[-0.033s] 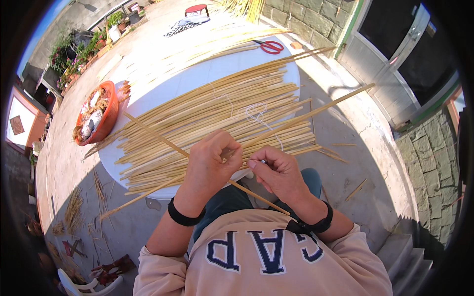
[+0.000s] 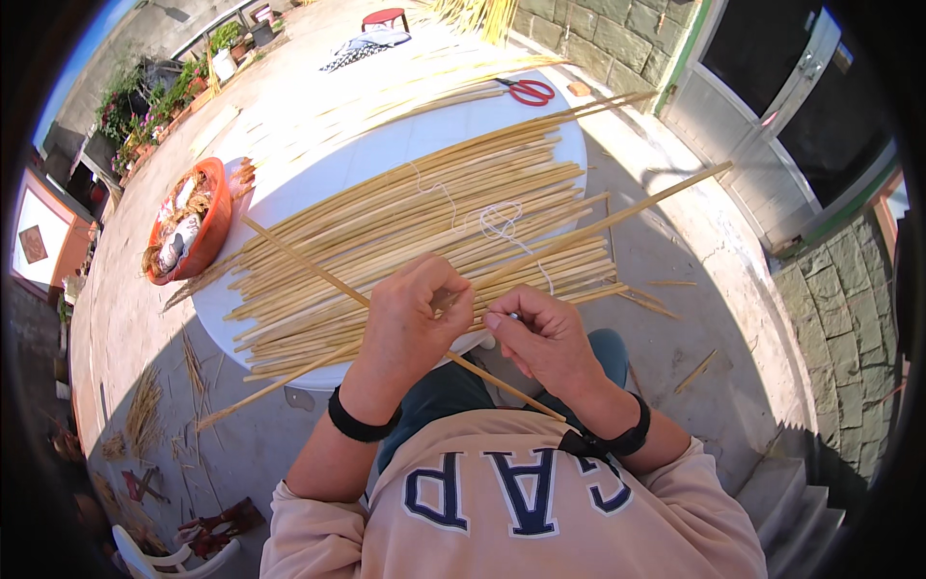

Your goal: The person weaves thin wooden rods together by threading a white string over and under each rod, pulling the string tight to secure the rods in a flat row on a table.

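My left hand [image 2: 417,311] is closed around a thin straw stalk [image 2: 309,265], which slants from the upper left, passes under the hand and comes out towards my lap. Close beside it, my right hand [image 2: 542,336] is pinched shut. A white string [image 2: 502,224] lies in loose loops over the straw and runs down to the right hand; its end is hidden by the fingers. Beneath both hands spreads a layer of straw stalks [image 2: 415,217], laid side by side. One longer stalk [image 2: 666,196] sticks out past the layer to the right.
The stalks lie on a round white table [image 2: 376,145]. Red-handled scissors [image 2: 531,93] rest at its far right. An orange basin [image 2: 214,236] with fibres stands left. Beyond are a red stool [image 2: 385,18] and sunlit straw. Loose straw [image 2: 145,410] litters the ground; steps [image 2: 781,502] rise lower right.
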The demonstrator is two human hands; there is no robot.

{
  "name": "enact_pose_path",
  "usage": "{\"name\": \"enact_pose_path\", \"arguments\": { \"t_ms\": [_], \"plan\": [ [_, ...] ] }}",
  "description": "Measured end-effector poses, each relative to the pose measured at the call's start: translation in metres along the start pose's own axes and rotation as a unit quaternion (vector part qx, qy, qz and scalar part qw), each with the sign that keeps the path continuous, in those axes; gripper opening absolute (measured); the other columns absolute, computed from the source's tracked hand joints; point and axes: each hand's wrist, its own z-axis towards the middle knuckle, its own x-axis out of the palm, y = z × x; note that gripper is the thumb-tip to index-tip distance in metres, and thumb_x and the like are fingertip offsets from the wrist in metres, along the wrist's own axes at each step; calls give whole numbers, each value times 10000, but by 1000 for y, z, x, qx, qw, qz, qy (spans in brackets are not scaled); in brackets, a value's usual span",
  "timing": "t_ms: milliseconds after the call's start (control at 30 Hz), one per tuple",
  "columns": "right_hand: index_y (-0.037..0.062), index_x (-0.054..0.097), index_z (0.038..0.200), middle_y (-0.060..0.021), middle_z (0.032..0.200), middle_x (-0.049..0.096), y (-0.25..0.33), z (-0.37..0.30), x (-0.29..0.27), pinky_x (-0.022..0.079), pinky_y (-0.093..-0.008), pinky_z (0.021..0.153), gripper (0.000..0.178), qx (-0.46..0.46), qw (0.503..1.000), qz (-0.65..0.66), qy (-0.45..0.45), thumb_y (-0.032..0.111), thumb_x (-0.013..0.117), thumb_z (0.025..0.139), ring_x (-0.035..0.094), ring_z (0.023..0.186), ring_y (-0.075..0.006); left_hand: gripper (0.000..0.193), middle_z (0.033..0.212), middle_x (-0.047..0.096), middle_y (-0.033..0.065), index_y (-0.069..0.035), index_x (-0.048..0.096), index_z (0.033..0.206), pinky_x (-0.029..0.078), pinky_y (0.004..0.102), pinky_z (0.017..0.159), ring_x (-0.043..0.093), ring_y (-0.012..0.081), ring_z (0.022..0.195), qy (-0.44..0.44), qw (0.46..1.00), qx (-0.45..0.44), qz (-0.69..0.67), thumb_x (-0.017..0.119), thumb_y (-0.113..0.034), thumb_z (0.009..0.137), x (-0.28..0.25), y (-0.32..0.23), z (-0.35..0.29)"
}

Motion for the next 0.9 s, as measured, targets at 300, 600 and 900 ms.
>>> {"name": "enact_pose_path", "arguments": {
  "t_ms": [300,600,900],
  "plan": [
    [55,552,824,42,575,483,-3,2,-2,296,-148,386,87,-2,1000,-2,3,140,565,822,406,456,8,96,657,533,36,7,514,693,384,185,478,490,63,549,7,1000,-8,-6,601,44,678,1,3,-1],
    [51,544,827,46,585,479,-8,2,-2,311,-148,406,82,3,1000,9,0,130,567,823,415,474,7,99,676,545,51,18,512,703,395,190,475,514,83,553,1,999,21,24,600,52,674,2,6,-2],
    [44,513,835,29,588,463,-19,2,7,273,-154,405,76,-103,994,14,-23,115,529,856,358,469,-8,103,674,554,66,0,513,681,359,212,433,470,109,487,-26,998,43,44,604,42,656,4,-2,-5]
  ]
}}
